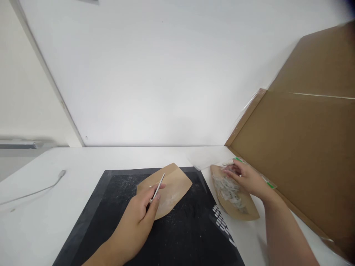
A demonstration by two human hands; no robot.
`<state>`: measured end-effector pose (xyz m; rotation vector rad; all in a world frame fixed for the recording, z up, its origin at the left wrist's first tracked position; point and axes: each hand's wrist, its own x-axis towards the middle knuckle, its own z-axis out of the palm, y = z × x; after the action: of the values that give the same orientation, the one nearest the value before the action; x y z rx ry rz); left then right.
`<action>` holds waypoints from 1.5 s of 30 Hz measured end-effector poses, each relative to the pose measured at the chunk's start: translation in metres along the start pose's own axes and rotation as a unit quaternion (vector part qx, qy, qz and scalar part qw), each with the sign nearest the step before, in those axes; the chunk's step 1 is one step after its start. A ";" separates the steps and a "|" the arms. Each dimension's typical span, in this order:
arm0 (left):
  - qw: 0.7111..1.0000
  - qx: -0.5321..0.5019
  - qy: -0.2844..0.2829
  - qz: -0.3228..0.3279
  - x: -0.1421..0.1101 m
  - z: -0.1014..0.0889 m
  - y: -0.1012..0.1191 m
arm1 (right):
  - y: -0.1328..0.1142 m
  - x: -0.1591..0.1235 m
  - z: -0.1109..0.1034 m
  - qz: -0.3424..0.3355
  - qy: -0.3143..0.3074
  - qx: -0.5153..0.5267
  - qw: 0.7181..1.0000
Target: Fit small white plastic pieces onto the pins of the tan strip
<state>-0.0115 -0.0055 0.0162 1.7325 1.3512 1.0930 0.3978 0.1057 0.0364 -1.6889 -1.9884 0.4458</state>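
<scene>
My left hand (142, 210) is closed around a slim, pale, flat-edged thing (158, 186) seen almost edge-on, which I cannot name further. It is over a brown paper sheet (177, 181) on the black mat (177, 240). My right hand (245, 177) hovers at the upper end of a second brown paper (251, 212), its fingers curled and pinched together. Whatever those fingertips may hold is too small to make out. Below them, a heap of clear, whitish-green plastic-like slivers (229, 190) lies on that paper.
A tall cardboard panel (305, 147) stands along the right side. Behind the right hand lies a clear bag with green marks (270, 184). A white cable (50, 187) runs across the white table (80, 162) at left. The white wall (161, 92) rises behind.
</scene>
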 end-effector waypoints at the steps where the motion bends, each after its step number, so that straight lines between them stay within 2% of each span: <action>1: 1.000 0.002 -0.002 -0.003 0.000 0.000 0.000 | 0.001 0.000 0.000 0.002 -0.004 0.009 1.000; 9: 1.000 0.006 -0.021 -0.013 0.000 -0.001 0.002 | -0.003 0.000 0.000 0.003 -0.009 0.042 0.999; 14: 1.000 0.005 -0.007 -0.006 0.001 -0.001 0.005 | -0.009 0.000 0.002 0.007 -0.020 0.068 0.997; 17: 1.000 0.007 -0.007 -0.002 0.001 -0.002 0.006 | -0.005 0.001 0.005 0.008 -0.035 0.073 0.997; 23: 0.999 0.011 -0.033 -0.014 0.001 -0.001 0.003 | 0.007 0.003 0.008 0.003 -0.028 0.062 0.998; 29: 1.000 0.020 -0.017 -0.003 0.001 -0.001 0.001 | 0.008 0.004 0.010 0.035 -0.045 0.108 0.993; 39: 0.999 0.020 -0.032 -0.019 0.002 -0.002 0.004 | -0.004 0.002 0.006 0.021 -0.050 0.015 0.998; 45: 0.999 0.022 -0.035 -0.012 0.001 -0.001 0.007 | 0.002 0.005 0.009 0.028 -0.045 0.043 0.998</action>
<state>-0.0098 -0.0060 0.0230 1.7643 1.3581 0.9875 0.3936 0.1112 0.0285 -1.7014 -1.9587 0.6287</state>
